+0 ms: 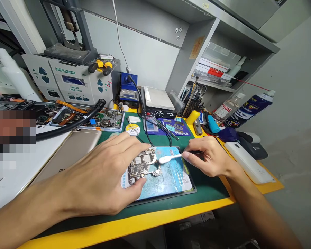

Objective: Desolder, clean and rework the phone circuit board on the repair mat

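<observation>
A bare phone circuit board (139, 165) lies on a blue, plastic-covered flat pad (171, 178). My left hand (111, 169) grips the board's edges, thumb at the near side and fingertips at the far side. Between the thumb and fingers of my right hand (207, 155) is a white cotton swab (168, 158), pointing left. Its thick white tip is at the board's right edge; whether it touches cannot be told. The pad rests on a green work mat (207, 192).
A hot-air rework station (74, 81) stands back left, its black hose (74, 129) lying across a tray of boards (111, 119). Behind the pad sits a small hot plate (157, 98). A spray can (251, 109), a clear bottle (228, 107) and a white phone-shaped item (248, 162) are on the right.
</observation>
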